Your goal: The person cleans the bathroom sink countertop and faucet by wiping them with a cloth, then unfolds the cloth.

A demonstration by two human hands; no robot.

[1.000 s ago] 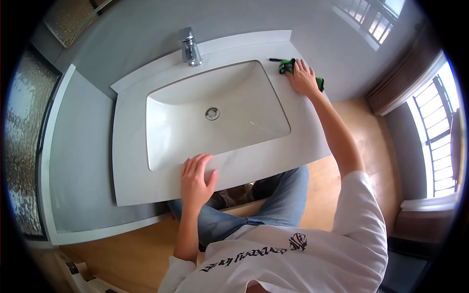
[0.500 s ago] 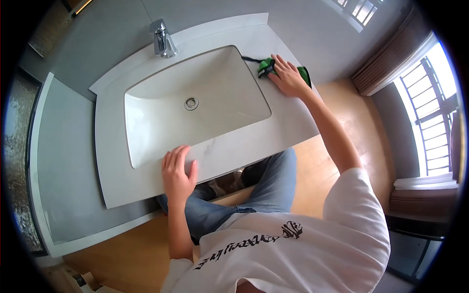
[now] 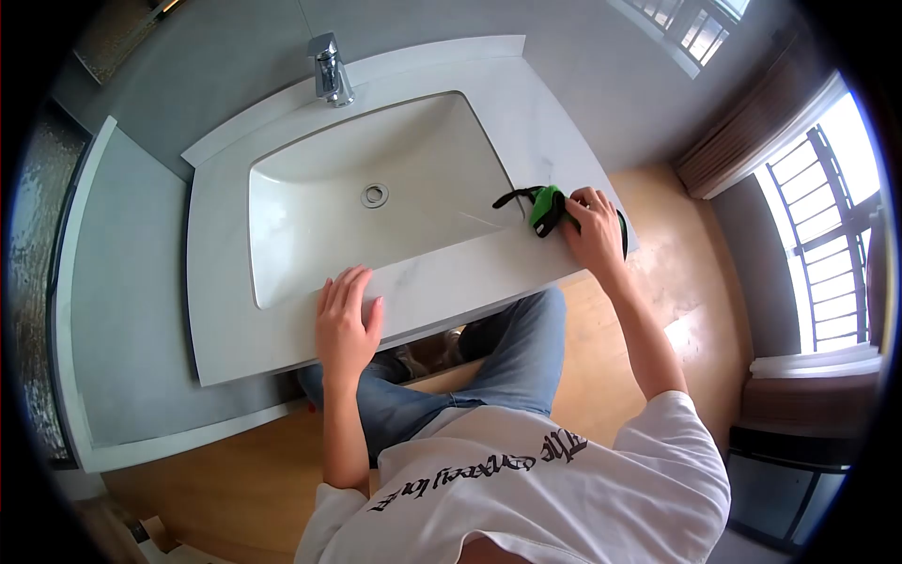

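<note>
One green-and-black bundle (image 3: 545,205) lies under the right grip (image 3: 594,228) on the table (image 3: 442,263) — fingers curled over it, pinching or merely pressing, I cannot tell. Well apart, the left grip (image 3: 348,329) rests loosely spread. Work looks under way — what remains is unclear.

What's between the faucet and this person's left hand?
The head view shows the white sink basin between the faucet and the left hand, with countertop along its rim.
</note>
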